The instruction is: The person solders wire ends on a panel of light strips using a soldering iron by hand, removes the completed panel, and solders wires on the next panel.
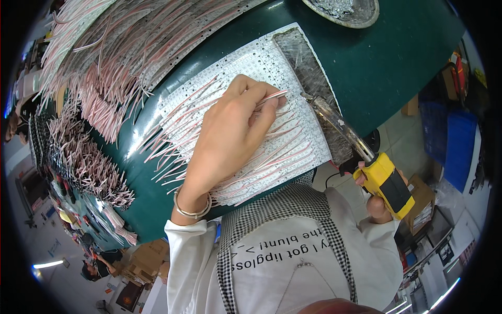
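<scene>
By the near table (400,68) edge, wire (283,93) was pinched by the left hand (230,123), which might be burned if the iron (374,168) gripped by the right hand (377,207) slipped.

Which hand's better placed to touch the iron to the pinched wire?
Probably the right hand: it holds the iron, tip near the wire; the left hand is busy pinching that wire.

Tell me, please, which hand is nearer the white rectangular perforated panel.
Left: the left hand is over the panel; the right hand is clear of it, beyond its lower right corner.
</scene>
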A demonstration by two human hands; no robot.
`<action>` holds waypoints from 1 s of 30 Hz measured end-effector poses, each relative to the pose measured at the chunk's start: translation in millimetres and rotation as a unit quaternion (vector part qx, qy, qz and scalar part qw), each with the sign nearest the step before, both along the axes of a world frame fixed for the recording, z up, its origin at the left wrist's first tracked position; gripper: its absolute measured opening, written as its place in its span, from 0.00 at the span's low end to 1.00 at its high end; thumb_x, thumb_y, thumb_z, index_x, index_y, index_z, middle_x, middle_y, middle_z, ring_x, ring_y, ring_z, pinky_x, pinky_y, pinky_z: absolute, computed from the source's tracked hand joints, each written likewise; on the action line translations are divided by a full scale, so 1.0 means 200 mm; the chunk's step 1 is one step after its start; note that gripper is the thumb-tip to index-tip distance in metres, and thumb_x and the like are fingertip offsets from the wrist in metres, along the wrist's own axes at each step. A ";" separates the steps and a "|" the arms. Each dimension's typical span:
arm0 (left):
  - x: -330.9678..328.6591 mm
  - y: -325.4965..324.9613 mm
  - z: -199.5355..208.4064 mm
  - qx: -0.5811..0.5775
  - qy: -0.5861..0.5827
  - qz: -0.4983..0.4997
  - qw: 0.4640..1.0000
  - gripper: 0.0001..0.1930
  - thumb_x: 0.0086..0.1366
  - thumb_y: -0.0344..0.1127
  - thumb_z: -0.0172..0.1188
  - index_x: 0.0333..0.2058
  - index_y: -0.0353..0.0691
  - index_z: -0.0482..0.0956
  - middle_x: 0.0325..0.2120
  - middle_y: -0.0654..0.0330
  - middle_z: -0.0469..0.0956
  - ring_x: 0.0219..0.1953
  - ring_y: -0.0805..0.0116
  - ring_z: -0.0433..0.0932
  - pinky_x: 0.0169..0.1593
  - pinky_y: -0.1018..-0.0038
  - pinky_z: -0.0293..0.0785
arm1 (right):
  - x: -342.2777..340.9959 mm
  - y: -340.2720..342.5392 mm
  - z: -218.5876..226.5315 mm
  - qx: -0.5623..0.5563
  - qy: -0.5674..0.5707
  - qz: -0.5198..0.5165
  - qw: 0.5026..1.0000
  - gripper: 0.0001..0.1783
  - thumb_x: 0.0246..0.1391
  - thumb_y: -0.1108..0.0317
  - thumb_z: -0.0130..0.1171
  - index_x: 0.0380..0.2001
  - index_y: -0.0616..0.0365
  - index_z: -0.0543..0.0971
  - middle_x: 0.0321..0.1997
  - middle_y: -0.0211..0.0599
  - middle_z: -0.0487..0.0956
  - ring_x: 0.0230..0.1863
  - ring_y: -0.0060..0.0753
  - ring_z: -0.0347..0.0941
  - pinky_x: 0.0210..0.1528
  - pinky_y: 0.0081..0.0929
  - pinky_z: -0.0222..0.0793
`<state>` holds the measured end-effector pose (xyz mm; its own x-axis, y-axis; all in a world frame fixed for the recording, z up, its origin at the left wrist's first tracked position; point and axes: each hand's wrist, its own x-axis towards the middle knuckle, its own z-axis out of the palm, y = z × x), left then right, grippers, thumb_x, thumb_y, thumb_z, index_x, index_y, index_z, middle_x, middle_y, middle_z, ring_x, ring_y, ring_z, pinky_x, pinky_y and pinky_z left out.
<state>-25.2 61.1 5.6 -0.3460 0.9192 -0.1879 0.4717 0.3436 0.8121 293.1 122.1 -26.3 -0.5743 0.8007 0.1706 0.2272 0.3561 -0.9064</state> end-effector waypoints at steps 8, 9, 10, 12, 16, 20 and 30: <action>-0.04 0.03 -0.04 0.026 -0.071 0.029 0.997 0.08 0.62 0.29 0.59 0.38 0.32 0.80 0.30 0.62 0.79 0.31 0.79 0.75 0.33 0.81 0.70 | -0.02 0.03 0.00 -0.023 -0.004 0.012 1.000 0.33 0.46 0.44 0.68 0.35 0.69 0.78 0.28 0.42 0.81 0.26 0.39 0.80 0.30 0.26 0.74; -0.04 0.04 -0.01 -0.021 -0.077 0.043 0.996 0.08 0.60 0.30 0.60 0.37 0.31 0.80 0.29 0.63 0.80 0.32 0.80 0.75 0.33 0.82 0.70 | -0.01 0.04 -0.02 -0.008 0.007 0.020 1.000 0.31 0.45 0.46 0.68 0.34 0.70 0.78 0.28 0.43 0.81 0.26 0.39 0.80 0.30 0.26 0.74; -0.05 0.05 0.00 -0.069 -0.082 0.057 0.993 0.09 0.59 0.30 0.62 0.36 0.31 0.80 0.29 0.63 0.80 0.32 0.81 0.76 0.33 0.83 0.71 | -0.01 0.04 -0.03 0.007 0.019 0.030 0.999 0.30 0.45 0.48 0.68 0.33 0.71 0.78 0.28 0.43 0.81 0.26 0.39 0.80 0.29 0.26 0.75; -0.03 0.05 -0.02 -0.060 -0.067 0.055 0.994 0.08 0.58 0.31 0.63 0.34 0.32 0.80 0.28 0.63 0.80 0.32 0.81 0.76 0.32 0.83 0.71 | -0.02 0.06 -0.04 0.009 0.036 0.042 0.998 0.30 0.44 0.49 0.68 0.33 0.71 0.78 0.28 0.44 0.81 0.25 0.38 0.80 0.28 0.25 0.74; 0.04 0.05 -0.07 0.046 0.019 0.091 0.995 0.09 0.53 0.34 0.64 0.28 0.34 0.80 0.25 0.54 0.79 0.24 0.62 0.79 0.30 0.71 0.73 | -0.05 0.08 -0.06 0.027 0.068 0.081 0.994 0.29 0.44 0.50 0.69 0.32 0.72 0.78 0.29 0.45 0.81 0.24 0.37 0.80 0.26 0.24 0.74; 0.05 0.06 -0.03 -0.007 0.061 0.084 0.995 0.08 0.52 0.34 0.65 0.26 0.35 0.80 0.24 0.55 0.78 0.23 0.62 0.78 0.29 0.70 0.72 | -0.08 0.09 0.03 -0.012 0.003 0.079 0.997 0.29 0.44 0.50 0.68 0.33 0.72 0.78 0.28 0.44 0.81 0.25 0.36 0.81 0.26 0.24 0.74; 0.06 0.06 -0.04 -0.003 0.074 0.086 0.994 0.07 0.51 0.33 0.65 0.26 0.36 0.79 0.24 0.56 0.79 0.22 0.63 0.78 0.26 0.71 0.71 | -0.13 0.11 0.11 0.004 -0.091 0.118 0.989 0.32 0.43 0.46 0.69 0.36 0.68 0.79 0.31 0.42 0.82 0.25 0.37 0.81 0.29 0.26 0.75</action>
<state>-13.0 73.1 -2.0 -0.5222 0.8430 -0.1288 0.5195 0.4342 0.7359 267.9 145.0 -4.6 -0.7665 0.6401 0.0532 0.2954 0.4249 -0.8557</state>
